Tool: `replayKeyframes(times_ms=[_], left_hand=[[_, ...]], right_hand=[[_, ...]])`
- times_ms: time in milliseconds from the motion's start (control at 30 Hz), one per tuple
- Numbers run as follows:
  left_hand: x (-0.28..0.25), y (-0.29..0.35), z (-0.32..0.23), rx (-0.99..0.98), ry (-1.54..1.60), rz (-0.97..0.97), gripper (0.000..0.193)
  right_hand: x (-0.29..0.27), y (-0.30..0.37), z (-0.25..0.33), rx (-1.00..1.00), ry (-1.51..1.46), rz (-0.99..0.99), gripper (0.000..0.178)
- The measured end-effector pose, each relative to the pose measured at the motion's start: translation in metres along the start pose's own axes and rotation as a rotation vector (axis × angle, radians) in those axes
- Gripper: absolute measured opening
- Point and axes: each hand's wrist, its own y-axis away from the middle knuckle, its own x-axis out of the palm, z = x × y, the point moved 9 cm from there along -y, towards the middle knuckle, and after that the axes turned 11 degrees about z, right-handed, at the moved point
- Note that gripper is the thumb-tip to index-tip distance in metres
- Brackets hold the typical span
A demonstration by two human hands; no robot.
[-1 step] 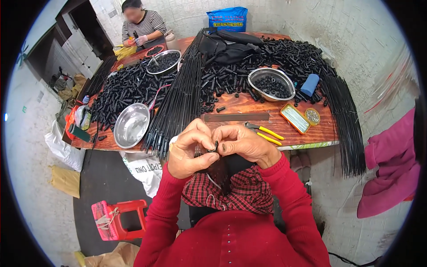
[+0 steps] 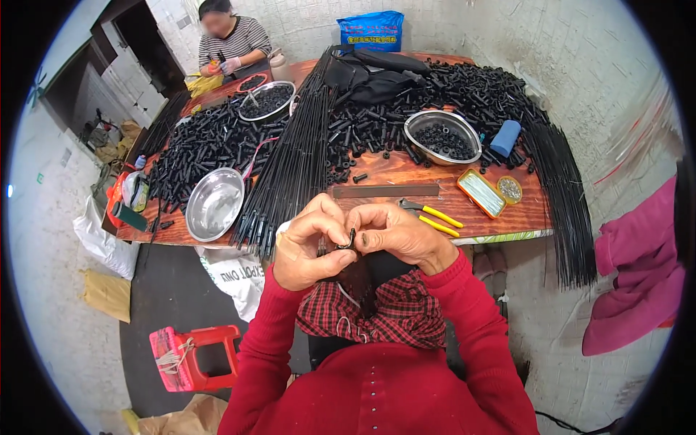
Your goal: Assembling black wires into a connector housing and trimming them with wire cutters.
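In front of my lap, both hands meet over a small black piece (image 2: 351, 238) with a thin, upright tip. My left hand (image 2: 313, 246) pinches it between thumb and forefinger. From the other side, the thumb and forefinger of my right hand (image 2: 402, 232) close on the same piece, and its exact kind is too small and covered to tell. A strip of white tape is on the left hand. Below the fingers, a dark apron-like cover hangs over red checked cloth (image 2: 402, 308). Pliers with yellow handles (image 2: 442, 217) lie on the table just beyond my right hand.
The wooden table (image 2: 500, 221) bears heaps of black tubular parts (image 2: 370, 130), bundles of black rods (image 2: 290, 159), an empty steel bowl (image 2: 215, 205) and a filled one (image 2: 465, 151). A yellow-rimmed tin (image 2: 481, 193) stands right. A co-worker (image 2: 239, 43) sits far left; a red stool (image 2: 196, 355) stands lower left.
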Motion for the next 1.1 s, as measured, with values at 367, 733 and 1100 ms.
replayKeyframes(times_ms=[367, 733, 1100], left_hand=[[0.0, -0.002, 0.01, -0.021, 0.304, -0.006, 0.021], [-0.011, 0.002, 0.021, -0.039, 0.229, 0.008, 0.026], [-0.011, 0.005, 0.021, -0.034, 0.341, -0.007, 0.023]], right_hand=[[0.002, 0.002, 0.003, -0.088, -0.065, -0.039, 0.025], [0.007, 0.002, 0.002, -0.028, 0.194, -0.078, 0.018], [0.006, 0.004, -0.001, -0.061, 0.201, -0.108, 0.019]])
